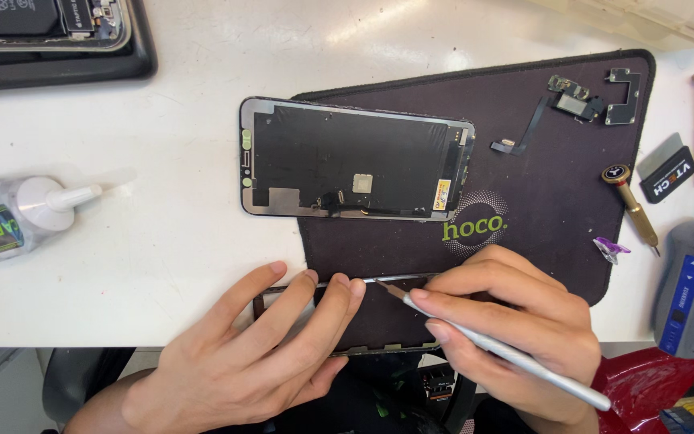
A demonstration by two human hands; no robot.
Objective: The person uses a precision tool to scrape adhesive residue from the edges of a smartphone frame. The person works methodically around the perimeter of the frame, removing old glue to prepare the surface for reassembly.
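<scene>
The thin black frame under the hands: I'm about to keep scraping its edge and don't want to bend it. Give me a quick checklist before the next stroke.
1. Left hand pins the thin black frame down: ok, fingers press its top rail.
2. Silver tool gripped firmly in the right hand: ok.
3. Tool tip on the rail, clear of fingertips: not ok, it sits right beside the left fingertips.
4. Frame fully supported: not ok, its lower part overhangs the table edge.
5. Screen assembly out of the way: ok.
6. Residue left on the rail: cannot tell.
</scene>
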